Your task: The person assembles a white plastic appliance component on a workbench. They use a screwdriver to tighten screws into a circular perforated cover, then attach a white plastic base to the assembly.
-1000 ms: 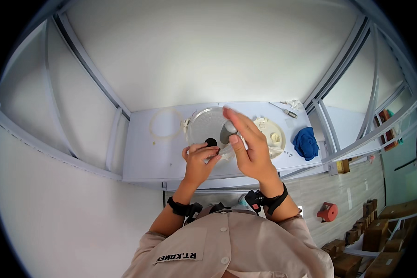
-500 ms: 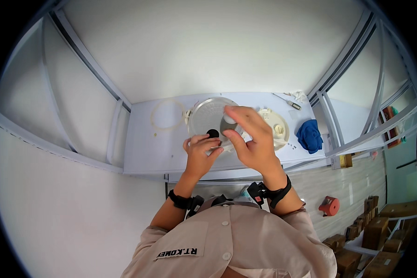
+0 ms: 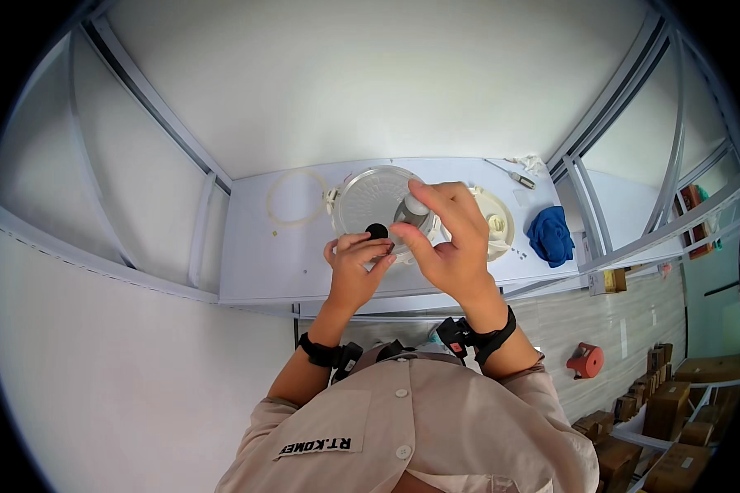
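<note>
My right hand [image 3: 452, 246] grips a small grey bottle with a white top [image 3: 413, 208], thumb on one side and fingers on the other. The bottle is tilted above a round metal lid [image 3: 370, 193] with a pale rim. Low on that lid, my left hand [image 3: 358, 259] is closed, its fingertips against a black round piece [image 3: 376, 231]. The fingers partly cover this piece, so its kind cannot be told. A cream plastic round cover [image 3: 501, 215] lies to the right, partly behind my right hand.
A pale ring [image 3: 273, 209] lies at left on the white table [image 3: 263, 271]. Toward the back right is a screwdriver [image 3: 518, 177]; a blue cloth [image 3: 551, 237] lies near the right end. Metal frame posts flank the table. A red stool [image 3: 585, 361] and cardboard boxes [image 3: 666, 408] are on the floor.
The bottle has shifted slightly right and tilted differently in my right hand, uncovering more of the metal lid. My left hand stays almost in place by the black piece.
</note>
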A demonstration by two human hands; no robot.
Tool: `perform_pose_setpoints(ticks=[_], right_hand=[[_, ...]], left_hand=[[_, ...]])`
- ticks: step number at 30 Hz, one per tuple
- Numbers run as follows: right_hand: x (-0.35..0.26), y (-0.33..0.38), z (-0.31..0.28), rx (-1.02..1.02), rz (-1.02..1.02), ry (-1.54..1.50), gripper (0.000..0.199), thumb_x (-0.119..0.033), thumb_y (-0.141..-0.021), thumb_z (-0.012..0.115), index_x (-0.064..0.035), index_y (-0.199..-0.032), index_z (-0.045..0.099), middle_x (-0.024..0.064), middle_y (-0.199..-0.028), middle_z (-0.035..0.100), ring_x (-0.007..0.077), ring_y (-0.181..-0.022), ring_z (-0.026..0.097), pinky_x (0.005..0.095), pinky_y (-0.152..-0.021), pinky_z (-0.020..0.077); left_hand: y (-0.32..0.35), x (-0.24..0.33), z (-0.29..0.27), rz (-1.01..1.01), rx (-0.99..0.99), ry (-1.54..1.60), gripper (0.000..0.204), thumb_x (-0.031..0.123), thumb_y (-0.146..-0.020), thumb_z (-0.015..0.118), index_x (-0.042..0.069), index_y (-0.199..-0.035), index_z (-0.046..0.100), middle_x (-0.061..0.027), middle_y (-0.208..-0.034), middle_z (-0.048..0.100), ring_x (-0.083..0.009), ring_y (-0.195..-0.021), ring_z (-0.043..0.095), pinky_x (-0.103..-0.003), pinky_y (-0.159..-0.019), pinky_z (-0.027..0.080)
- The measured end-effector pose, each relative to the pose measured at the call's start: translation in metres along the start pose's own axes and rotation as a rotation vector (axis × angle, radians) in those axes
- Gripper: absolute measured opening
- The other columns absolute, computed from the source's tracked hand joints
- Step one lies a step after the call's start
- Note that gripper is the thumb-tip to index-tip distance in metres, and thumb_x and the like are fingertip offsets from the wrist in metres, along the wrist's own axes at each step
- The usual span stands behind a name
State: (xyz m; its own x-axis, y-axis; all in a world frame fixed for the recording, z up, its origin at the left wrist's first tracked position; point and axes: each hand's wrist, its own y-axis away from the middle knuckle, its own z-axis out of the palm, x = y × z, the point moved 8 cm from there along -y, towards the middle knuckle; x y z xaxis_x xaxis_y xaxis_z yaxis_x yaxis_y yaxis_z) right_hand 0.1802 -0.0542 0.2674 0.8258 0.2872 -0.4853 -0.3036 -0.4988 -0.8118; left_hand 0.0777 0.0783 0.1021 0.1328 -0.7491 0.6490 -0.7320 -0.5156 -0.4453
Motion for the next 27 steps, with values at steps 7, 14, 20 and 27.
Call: perform_pose_setpoints(ticks=[7, 14, 20, 27], right_hand=[[-0.021, -0.002, 0.005, 0.052, -0.014, -0.061, 0.058, -0.009, -0.080, 0.088, -0.0068, -0.136, 0.071, 0.0138, -0.110, 0.060, 0.0252, -0.091, 0.060, 0.0358, -0.072, 0.0516], [-0.008, 0.006, 0.005, -0.021, 0.020, -0.060, 0.051, -0.008, -0.090, 0.080, -0.0036, -0.139, 0.067, 0.0167, -0.126, 0.060, 0.0300, -0.105, 0.064, 0.0369, -0.087, 0.0551], [-0.020, -0.005, 0.004, 0.085, 0.106, -0.131, 0.049, -0.002, -0.087, 0.078, -0.0064, -0.135, 0.071, 0.0164, -0.115, 0.062, 0.0307, -0.099, 0.064, 0.0370, -0.085, 0.0543], [-0.006, 0.003, 0.003, -0.064, 0.019, -0.042, 0.066, -0.006, -0.085, 0.081, -0.0084, -0.148, 0.061, 0.0163, -0.116, 0.061, 0.0325, -0.097, 0.062, 0.0389, -0.087, 0.0547]], left_hand=[[0.002, -0.005, 0.003, -0.004, 0.008, -0.035, 0.017, 0.027, -0.085, 0.085, 0.014, -0.095, 0.082, 0.0046, -0.104, 0.081, -0.0200, -0.123, 0.059, -0.052, -0.111, 0.026], [-0.001, 0.001, 0.001, -0.027, -0.013, -0.010, 0.016, 0.028, -0.085, 0.085, 0.015, -0.095, 0.083, 0.0047, -0.100, 0.081, -0.0197, -0.123, 0.058, -0.051, -0.110, 0.026], [-0.001, 0.002, -0.003, -0.026, -0.009, 0.011, 0.017, 0.028, -0.085, 0.085, 0.016, -0.097, 0.083, 0.0049, -0.102, 0.081, -0.0197, -0.124, 0.058, -0.050, -0.110, 0.025], [-0.001, 0.000, 0.000, -0.027, -0.025, 0.000, 0.016, 0.029, -0.085, 0.085, 0.016, -0.095, 0.083, 0.0046, -0.103, 0.081, -0.0201, -0.124, 0.058, -0.050, -0.110, 0.025]])
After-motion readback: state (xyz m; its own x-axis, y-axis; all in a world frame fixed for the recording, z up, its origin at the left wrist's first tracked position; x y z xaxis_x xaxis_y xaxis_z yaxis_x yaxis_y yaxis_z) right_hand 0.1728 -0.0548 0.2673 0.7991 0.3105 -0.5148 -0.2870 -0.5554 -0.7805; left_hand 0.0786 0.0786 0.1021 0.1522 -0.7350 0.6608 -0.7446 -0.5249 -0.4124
